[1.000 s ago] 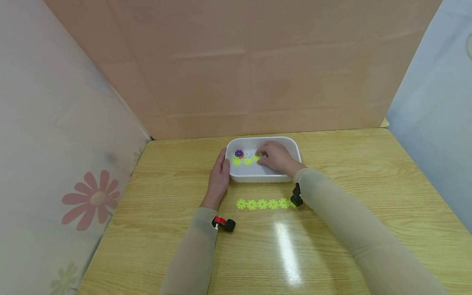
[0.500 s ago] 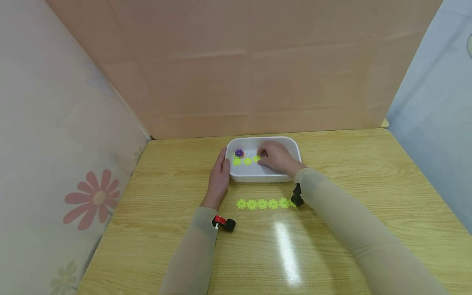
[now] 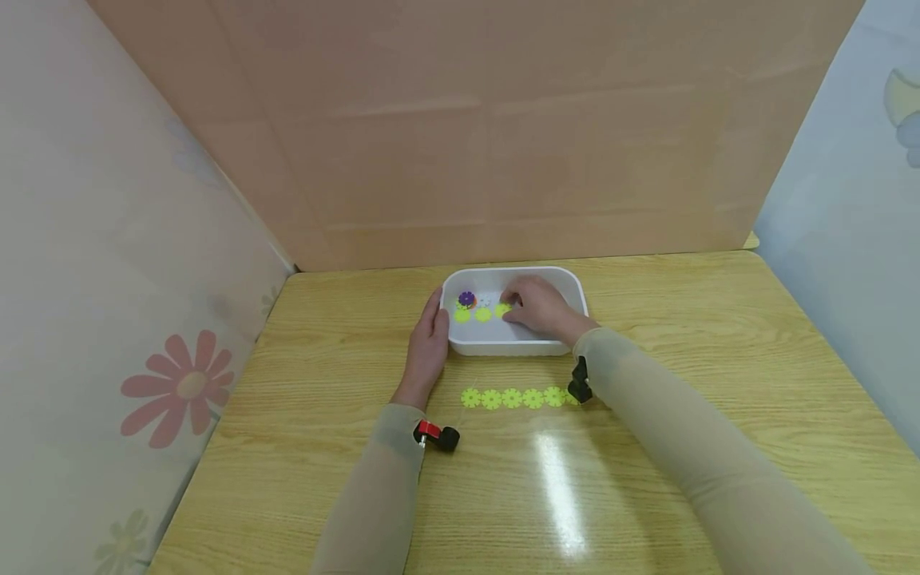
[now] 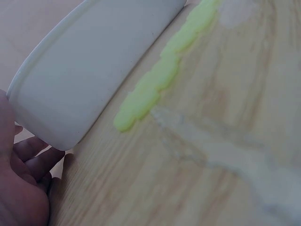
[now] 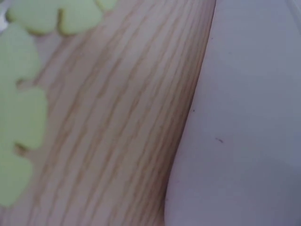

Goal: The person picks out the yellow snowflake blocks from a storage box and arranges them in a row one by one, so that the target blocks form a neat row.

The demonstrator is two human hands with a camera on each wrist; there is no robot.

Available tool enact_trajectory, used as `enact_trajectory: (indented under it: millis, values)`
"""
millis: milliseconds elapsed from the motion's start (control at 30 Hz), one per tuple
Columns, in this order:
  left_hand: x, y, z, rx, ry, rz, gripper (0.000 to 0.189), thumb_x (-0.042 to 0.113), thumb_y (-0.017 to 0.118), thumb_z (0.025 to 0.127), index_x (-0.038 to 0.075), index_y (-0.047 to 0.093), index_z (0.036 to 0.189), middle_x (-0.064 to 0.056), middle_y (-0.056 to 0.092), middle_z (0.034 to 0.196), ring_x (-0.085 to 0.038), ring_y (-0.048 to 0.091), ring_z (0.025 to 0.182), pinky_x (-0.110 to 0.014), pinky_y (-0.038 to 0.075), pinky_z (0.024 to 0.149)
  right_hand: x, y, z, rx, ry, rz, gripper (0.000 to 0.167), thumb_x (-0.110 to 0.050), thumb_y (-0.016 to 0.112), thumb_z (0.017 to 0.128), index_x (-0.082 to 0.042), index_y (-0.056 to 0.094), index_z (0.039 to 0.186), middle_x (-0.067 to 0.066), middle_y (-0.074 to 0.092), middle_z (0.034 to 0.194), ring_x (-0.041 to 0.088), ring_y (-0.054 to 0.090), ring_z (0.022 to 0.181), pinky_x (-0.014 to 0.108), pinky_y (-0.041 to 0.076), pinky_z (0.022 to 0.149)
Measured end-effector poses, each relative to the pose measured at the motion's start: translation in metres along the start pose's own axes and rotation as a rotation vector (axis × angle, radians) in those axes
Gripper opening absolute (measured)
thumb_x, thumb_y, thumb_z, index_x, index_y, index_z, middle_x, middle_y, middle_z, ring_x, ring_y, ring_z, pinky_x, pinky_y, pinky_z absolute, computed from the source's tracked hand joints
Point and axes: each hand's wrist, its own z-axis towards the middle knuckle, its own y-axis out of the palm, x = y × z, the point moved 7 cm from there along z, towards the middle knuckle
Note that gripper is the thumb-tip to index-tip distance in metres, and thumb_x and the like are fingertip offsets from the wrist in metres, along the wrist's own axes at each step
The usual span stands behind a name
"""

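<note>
A white plastic tray (image 3: 510,349) stands on the table. My left hand (image 3: 426,347) holds its left end, with the thumb near the rim and bent fingers around the lower corner in the left wrist view. Inside the tray, my right hand (image 3: 541,306) pinches a yellow snowflake disc (image 3: 501,310) between thumb and fingers. To its left lie more yellow discs (image 3: 482,315), a purple disc (image 3: 466,299) over an orange one, and a pale disc (image 3: 485,301). The right wrist view shows none of the right hand.
A row of yellow snowflake discs (image 3: 512,398) lies on the wooden table (image 3: 345,335) in front of the tray. My right sleeve and wrist camera cover its right end. A brown panel (image 3: 489,160) rises behind the table, and a flower-printed curtain (image 3: 144,319) hangs at left.
The yellow disc at my right fingertips has shifted very slightly to the right and shows more of its face. Both hands have stayed almost still.
</note>
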Motion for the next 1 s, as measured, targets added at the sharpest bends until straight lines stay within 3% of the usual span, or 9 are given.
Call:
enact_trajectory:
  millis: [167, 433, 600, 800, 1000]
  values:
    - [0.0, -0.001, 0.0, 0.005, -0.002, 0.012, 0.056, 0.038, 0.038, 0.12, 0.027, 0.035, 0.175, 0.002, 0.038, 0.177, -0.023, 0.031, 0.164, -0.046, 0.027, 0.134, 0.0, 0.001, 0.001, 0.006, 0.006, 0.012, 0.027, -0.009, 0.09, 0.092, -0.002, 0.075, 0.112, 0.011, 0.072, 0.103, 0.029, 0.064, 0.099, 0.047, 0.054, 0.094]
    - [-0.001, -0.001, 0.0, 0.004, -0.003, 0.009, 0.057, 0.037, 0.038, 0.121, 0.023, 0.035, 0.175, 0.002, 0.038, 0.177, -0.024, 0.031, 0.164, -0.048, 0.027, 0.134, 0.001, 0.003, 0.0, -0.02, 0.008, -0.018, 0.031, -0.014, 0.087, 0.097, -0.002, 0.08, 0.124, 0.008, 0.072, 0.1, 0.026, 0.062, 0.095, 0.046, 0.053, 0.092]
    - [-0.001, 0.0, 0.0, 0.001, -0.011, 0.008, 0.057, 0.039, 0.038, 0.12, 0.025, 0.034, 0.175, 0.003, 0.038, 0.177, -0.024, 0.03, 0.164, -0.049, 0.026, 0.134, 0.004, 0.003, -0.001, -0.016, 0.034, -0.022, 0.033, -0.022, 0.088, 0.097, -0.002, 0.081, 0.123, 0.007, 0.074, 0.102, 0.025, 0.063, 0.097, 0.044, 0.054, 0.093]
    - [-0.001, 0.0, 0.0, 0.0, -0.007, 0.012, 0.057, 0.039, 0.038, 0.12, 0.025, 0.035, 0.175, 0.002, 0.038, 0.177, -0.025, 0.031, 0.164, -0.05, 0.026, 0.134, 0.002, -0.006, -0.004, 0.046, 0.023, 0.005, 0.036, -0.029, 0.089, 0.096, -0.004, 0.083, 0.121, 0.006, 0.076, 0.102, 0.024, 0.064, 0.096, 0.043, 0.055, 0.089]
    - [-0.001, 0.0, 0.0, -0.006, 0.0, 0.005, 0.057, 0.039, 0.037, 0.12, 0.024, 0.034, 0.176, 0.002, 0.038, 0.177, -0.025, 0.03, 0.164, -0.05, 0.026, 0.134, -0.011, -0.024, -0.011, 0.146, -0.045, -0.001, 0.034, -0.032, 0.091, 0.094, -0.01, 0.084, 0.119, -0.001, 0.075, 0.095, 0.022, 0.062, 0.091, 0.04, 0.052, 0.083]
